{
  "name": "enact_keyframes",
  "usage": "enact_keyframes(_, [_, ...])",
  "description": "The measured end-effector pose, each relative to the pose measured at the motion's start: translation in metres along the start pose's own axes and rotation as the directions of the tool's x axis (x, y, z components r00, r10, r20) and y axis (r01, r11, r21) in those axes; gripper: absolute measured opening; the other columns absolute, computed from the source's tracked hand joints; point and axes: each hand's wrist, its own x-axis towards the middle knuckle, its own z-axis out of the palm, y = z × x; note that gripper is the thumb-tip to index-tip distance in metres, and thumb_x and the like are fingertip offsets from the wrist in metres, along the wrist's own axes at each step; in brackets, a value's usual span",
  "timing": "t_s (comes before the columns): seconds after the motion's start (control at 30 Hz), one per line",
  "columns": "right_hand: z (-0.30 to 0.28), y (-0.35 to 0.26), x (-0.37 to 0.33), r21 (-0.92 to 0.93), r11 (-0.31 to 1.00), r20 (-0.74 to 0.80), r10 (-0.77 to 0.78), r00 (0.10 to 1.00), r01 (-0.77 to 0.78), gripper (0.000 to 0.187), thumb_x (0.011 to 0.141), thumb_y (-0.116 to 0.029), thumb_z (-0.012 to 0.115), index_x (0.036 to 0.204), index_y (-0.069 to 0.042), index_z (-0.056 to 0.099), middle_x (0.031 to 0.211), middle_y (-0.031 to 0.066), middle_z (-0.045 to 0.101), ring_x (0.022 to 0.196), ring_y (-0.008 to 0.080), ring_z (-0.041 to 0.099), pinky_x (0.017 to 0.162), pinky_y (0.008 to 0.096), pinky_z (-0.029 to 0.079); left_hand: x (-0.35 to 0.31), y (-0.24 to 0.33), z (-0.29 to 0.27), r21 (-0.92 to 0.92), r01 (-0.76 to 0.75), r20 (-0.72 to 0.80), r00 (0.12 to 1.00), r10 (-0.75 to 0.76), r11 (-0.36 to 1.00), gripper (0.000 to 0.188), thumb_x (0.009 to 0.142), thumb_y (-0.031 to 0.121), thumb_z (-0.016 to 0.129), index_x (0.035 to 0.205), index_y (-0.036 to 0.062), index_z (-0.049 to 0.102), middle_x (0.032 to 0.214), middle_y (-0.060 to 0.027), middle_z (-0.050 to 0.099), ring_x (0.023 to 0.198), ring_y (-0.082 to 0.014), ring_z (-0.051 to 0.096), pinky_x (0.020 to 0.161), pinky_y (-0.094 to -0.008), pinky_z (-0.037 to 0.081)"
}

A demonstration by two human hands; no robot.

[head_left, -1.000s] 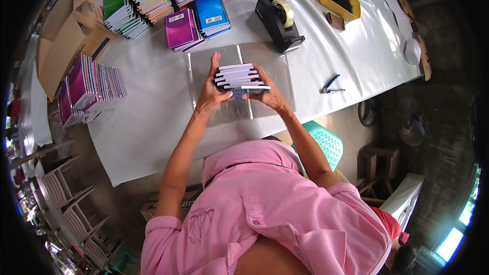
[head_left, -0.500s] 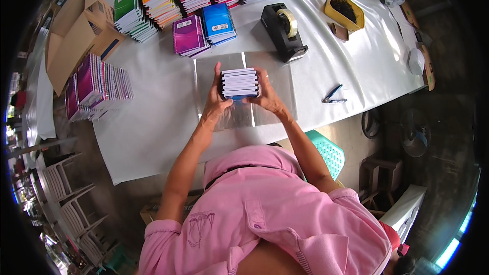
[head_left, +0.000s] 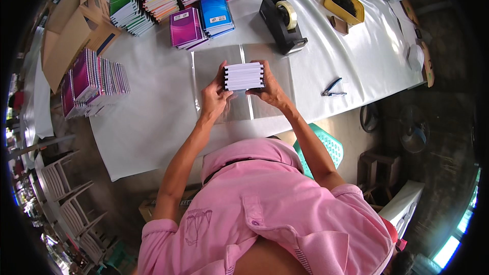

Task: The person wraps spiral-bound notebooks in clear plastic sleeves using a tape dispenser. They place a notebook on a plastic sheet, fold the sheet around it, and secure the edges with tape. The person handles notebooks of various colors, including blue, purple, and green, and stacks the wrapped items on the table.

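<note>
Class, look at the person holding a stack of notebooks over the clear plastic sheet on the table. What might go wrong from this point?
1. The stack of notebooks is squeezed only at its two ends, by the left hand and right hand; middle notebooks might slip out.
2. The clear plastic sheet beneath looks smooth, so it may shift or wrinkle when the stack comes down.
3. The tape dispenser stands close beside the sheet; an elbow or the stack might knock it.
</note>
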Motion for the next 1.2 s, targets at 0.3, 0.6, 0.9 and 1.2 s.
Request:
enact_keyframes(0.3, [-0.025, -0.007, 0.02, 0.284, 0.833, 0.053, 0.481, 0.875, -0.475, 0.079, 0.07, -0.039, 0.081, 0.126, 0.004, 0.047, 0.112, 0.0171, 0.059, 0.107, 0.0269, 0.057, 0.091, 0.0382, 0.044, 0.036, 0.005, -0.005, 0.025, 0.176, 0.025, 0.984, -0.177, 0.984, 0.03, 0.088, 0.009, 0.062, 0.116, -0.0007, 0.058, 0.091, -0.0071, 0.066, 0.08, -0.0111, 0.059, 0.071, -0.0277, 0.049])
enact_keyframes(0.6, [-0.008, 0.036, 0.03, -0.423, 0.804, -0.078, 0.428, 0.9, -0.419, 0.067, 0.081, -0.055, 0.065, 0.094, 0.01, 0.064, 0.103, 0.0345, 0.06, 0.099, 0.0443, 0.059, 0.085, 0.0486, 0.048, 0.036, -0.004, 0.0, 0.055, 0.432, -0.046, 0.902, -0.43, 0.9, 0.019, 0.092, 0.01, 0.059, 0.108, -0.0006, 0.06, 0.088, -0.0046, 0.065, 0.076, -0.0094, 0.058, 0.066, -0.0255, 0.046])
enact_keyframes(0.9, [0.015, 0.032, 0.005, -0.404, 0.806, -0.173, 0.396, 0.902, -0.432, 0.052, 0.092, -0.041, 0.056, 0.081, 0.008, 0.067, 0.088, 0.0381, 0.059, 0.093, 0.0486, 0.059, 0.083, 0.0503, 0.048, 0.033, -0.008, -0.007, 0.087, 0.512, -0.01, 0.858, -0.513, 0.855, 0.022, 0.092, 0.019, 0.06, 0.107, 0.0032, 0.06, 0.085, -0.0013, 0.06, 0.07, -0.011, 0.054, 0.056, -0.0316, 0.041])
enact_keyframes(1.2, [0.007, 0.043, -0.003, -0.408, 0.797, -0.22, 0.388, 0.895, -0.446, 0.05, 0.09, -0.041, 0.06, 0.088, 0.009, 0.066, 0.099, 0.034, 0.06, 0.094, 0.0472, 0.058, 0.084, 0.0491, 0.047, 0.034, -0.002, -0.01, 0.111, 0.539, 0.018, 0.839, -0.544, 0.835, 0.038, 0.094, 0.028, 0.059, 0.123, 0.0035, 0.055, 0.105, -0.0043, 0.062, 0.089, -0.0144, 0.059, 0.077, -0.0414, 0.05])
